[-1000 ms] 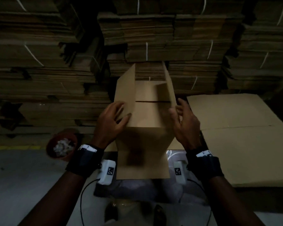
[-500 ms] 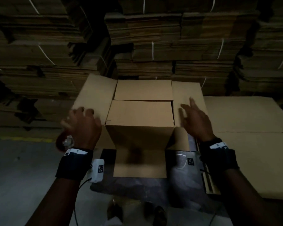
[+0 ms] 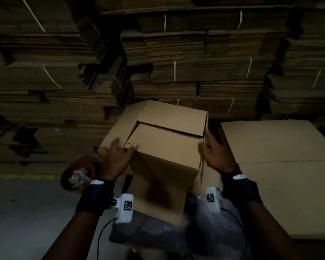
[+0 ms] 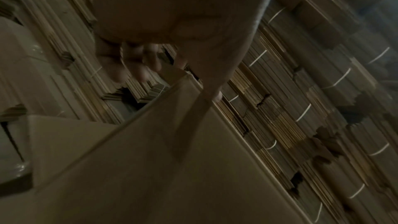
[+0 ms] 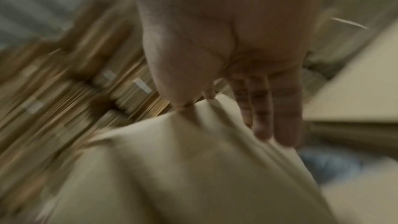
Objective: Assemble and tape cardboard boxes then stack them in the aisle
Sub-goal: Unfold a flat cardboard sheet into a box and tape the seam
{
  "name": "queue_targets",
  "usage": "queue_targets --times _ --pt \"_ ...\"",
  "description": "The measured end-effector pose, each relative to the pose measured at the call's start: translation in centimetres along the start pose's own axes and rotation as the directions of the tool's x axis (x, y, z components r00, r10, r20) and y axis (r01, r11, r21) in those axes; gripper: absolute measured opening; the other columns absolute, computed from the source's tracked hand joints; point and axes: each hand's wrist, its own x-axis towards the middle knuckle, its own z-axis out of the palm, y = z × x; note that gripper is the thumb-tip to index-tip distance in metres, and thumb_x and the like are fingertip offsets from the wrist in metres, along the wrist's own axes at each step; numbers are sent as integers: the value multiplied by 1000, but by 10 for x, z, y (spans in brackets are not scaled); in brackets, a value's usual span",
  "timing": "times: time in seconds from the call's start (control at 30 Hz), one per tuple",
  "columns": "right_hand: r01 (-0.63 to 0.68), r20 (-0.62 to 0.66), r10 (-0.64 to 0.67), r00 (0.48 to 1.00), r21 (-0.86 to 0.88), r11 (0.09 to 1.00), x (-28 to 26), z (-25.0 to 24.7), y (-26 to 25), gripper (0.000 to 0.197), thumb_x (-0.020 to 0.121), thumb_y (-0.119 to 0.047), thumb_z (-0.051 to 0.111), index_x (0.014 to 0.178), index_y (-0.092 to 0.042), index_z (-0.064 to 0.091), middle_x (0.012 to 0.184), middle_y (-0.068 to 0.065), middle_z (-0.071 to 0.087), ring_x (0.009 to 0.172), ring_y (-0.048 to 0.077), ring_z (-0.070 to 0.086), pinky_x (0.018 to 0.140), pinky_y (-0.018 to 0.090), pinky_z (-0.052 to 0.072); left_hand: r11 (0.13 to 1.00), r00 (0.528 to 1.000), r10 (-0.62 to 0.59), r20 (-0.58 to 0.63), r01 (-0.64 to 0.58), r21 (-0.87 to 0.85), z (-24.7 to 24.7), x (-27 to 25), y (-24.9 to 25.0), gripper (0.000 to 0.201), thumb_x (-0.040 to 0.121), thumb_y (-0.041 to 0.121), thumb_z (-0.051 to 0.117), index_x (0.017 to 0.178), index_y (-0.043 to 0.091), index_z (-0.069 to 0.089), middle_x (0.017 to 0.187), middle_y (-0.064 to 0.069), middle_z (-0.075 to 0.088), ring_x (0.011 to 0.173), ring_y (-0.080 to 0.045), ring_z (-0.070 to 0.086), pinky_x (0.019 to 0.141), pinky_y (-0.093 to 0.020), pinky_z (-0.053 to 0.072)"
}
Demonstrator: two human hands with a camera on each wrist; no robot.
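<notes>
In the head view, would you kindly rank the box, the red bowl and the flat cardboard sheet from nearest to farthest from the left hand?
From the left hand:
1. Box, gripped at its left flap.
2. Red bowl, just to the hand's lower left.
3. Flat cardboard sheet, far right, beyond the box.
</notes>
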Motion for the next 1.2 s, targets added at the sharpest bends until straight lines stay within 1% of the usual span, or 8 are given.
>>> queue_targets --times 0.17,0.27,0.37,0.5,0.57,0.63,0.77,1.2 --pt "18 4 -18 1000 -335 942 -28 5 13 63 96 -67 45 149 -32 45 117 15 63 110 33 59 85 38 50 952 996 14 -84 -39 -304 7 41 4 61 94 40 68 144 19 39 118 -20 64 91 -34 69 74 -46 60" --pt "146 -11 -166 986 -422 895 -39 5 16 49 98 -59 47 133 -28 61 111 11 59 104 33 55 73 36 47 934 992 54 -117 -92 -346 13 58 22 29 99 18 61 125 13 51 93 -24 68 57 -22 62 50 -30 51" --pt "263 1 -295 955 -455 851 -42 3 17 46 92 -56 44 114 -27 72 101 5 60 94 30 56 72 41 50 946 963 218 -156 -248 -208 15 67 32 22 96 13 64 118 10 60 100 -19 70 83 -28 67 71 -34 55" --pt "393 43 -420 906 -449 802 -46 7 3 28 89 -48 56 100 -35 78 100 -5 60 97 24 55 78 42 39 897 872 436 220 -441 -30 23 55 49 32 99 25 62 130 17 57 134 -25 55 109 -27 62 88 -33 54" --pt "453 117 -446 887 -404 795 -42 8 -2 15 90 -44 66 100 -40 76 105 -9 56 105 20 49 82 40 30 748 828 453 331 -554 364 30 47 52 43 99 48 54 139 33 50 164 -15 18 151 -35 18 117 -53 23" --pt "480 181 -446 877 -390 786 -36 7 -7 13 89 -45 70 101 -43 74 112 -12 52 113 18 43 82 38 24 577 765 507 397 -644 503 31 39 56 45 98 60 44 141 47 45 169 -4 -3 154 -33 -9 117 -65 -2" --pt "499 295 -414 861 -333 800 -23 -1 -16 17 89 -55 67 105 -48 68 139 -9 44 134 20 29 94 42 26 340 604 502 619 -796 501 39 27 64 62 89 72 28 145 50 42 169 -1 2 152 -33 -4 115 -65 4" --pt "529 500 -288 817 -448 721 1 1 -34 47 100 -65 39 146 -58 36 168 -4 10 152 25 4 114 53 12 132 526 439 728 -840 527 36 26 75 41 103 55 32 141 48 46 160 -8 16 145 -35 10 104 -72 23"
